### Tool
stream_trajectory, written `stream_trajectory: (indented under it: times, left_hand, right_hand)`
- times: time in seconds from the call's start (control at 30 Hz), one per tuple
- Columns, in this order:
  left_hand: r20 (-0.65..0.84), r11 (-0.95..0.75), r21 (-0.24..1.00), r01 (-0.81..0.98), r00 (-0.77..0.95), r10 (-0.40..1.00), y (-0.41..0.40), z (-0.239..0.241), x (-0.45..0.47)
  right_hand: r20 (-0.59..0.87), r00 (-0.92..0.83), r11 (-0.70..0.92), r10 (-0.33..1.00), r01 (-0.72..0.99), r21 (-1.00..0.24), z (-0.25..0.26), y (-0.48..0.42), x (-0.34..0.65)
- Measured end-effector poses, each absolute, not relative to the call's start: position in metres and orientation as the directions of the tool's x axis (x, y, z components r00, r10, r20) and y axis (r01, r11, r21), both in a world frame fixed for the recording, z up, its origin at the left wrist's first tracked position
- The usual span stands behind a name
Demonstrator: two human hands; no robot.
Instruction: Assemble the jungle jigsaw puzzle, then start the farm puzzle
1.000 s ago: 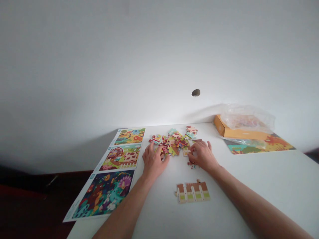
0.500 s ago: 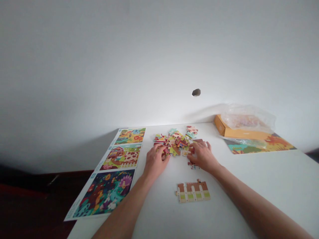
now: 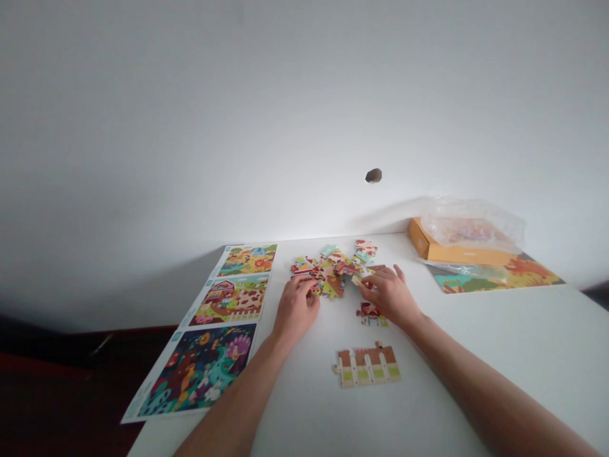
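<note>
A heap of mixed jigsaw puzzle pieces lies in front of both hands. My left hand is at the heap's near left edge, fingers curled around a reddish puzzle piece that is partly hidden. Between thumb and fingers, my right hand pinches a pale puzzle piece, tilted up at the heap's right side. Below that hand sits a small group of pieces with a figure on it. Closer to me is a joined strip of fence pieces.
A sheet with three printed pictures lies along the table's left side. At the back right, an orange box under a clear plastic bag rests on a printed picture board. A white wall stands behind the table.
My right hand has lifted the pale puzzle piece slightly and uncovered more of the group with the figure. My left hand has shifted a little to the left.
</note>
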State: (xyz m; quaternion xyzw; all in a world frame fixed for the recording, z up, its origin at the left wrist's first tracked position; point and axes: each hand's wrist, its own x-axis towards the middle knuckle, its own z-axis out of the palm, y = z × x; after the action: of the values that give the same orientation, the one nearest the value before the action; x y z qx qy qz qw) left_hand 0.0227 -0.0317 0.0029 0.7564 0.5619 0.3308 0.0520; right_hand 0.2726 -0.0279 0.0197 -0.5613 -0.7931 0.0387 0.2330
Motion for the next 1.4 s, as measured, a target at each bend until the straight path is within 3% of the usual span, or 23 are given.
stream_trajectory:
  times: [0.2,0.43,0.73,1.07,1.23,1.33,1.4]
  left_hand:
    - [0.393,-0.523,0.567,0.636,0.349,0.851,-0.045,0.008,0.037]
    - [0.387,-0.572,0.561,0.598,0.421,0.82,-0.045,0.006,0.04]
    - [0.421,-0.588,0.522,0.618,0.413,0.808,-0.044,0.007,0.042]
    - [0.425,-0.484,0.59,0.646,0.261,0.867,-0.042,0.005,0.042]
    - [0.492,-0.411,0.574,0.708,0.103,0.864,-0.034,0.007,0.032]
    - [0.583,-0.342,0.511,0.789,-0.026,0.812,-0.027,0.005,0.021]
    - [0.592,-0.33,0.482,0.812,-0.023,0.806,-0.023,0.001,0.017]
  right_hand:
    - [0.396,-0.341,0.476,0.853,0.82,-0.319,0.021,-0.028,0.27]
    - [0.365,-0.575,0.674,0.732,0.691,-0.262,0.024,-0.035,0.259]
    - [0.397,-0.583,0.703,0.708,0.536,-0.467,0.02,-0.035,0.26]
    - [0.36,-0.612,0.692,0.704,0.479,-0.541,0.027,-0.045,0.257]
    - [0.185,-0.707,0.699,0.682,0.556,-0.45,0.026,-0.044,0.258]
    - [0.202,-0.663,0.683,0.721,0.628,-0.373,0.028,-0.042,0.258]
    - [0.258,-0.603,0.655,0.755,0.67,-0.349,0.029,-0.041,0.258]
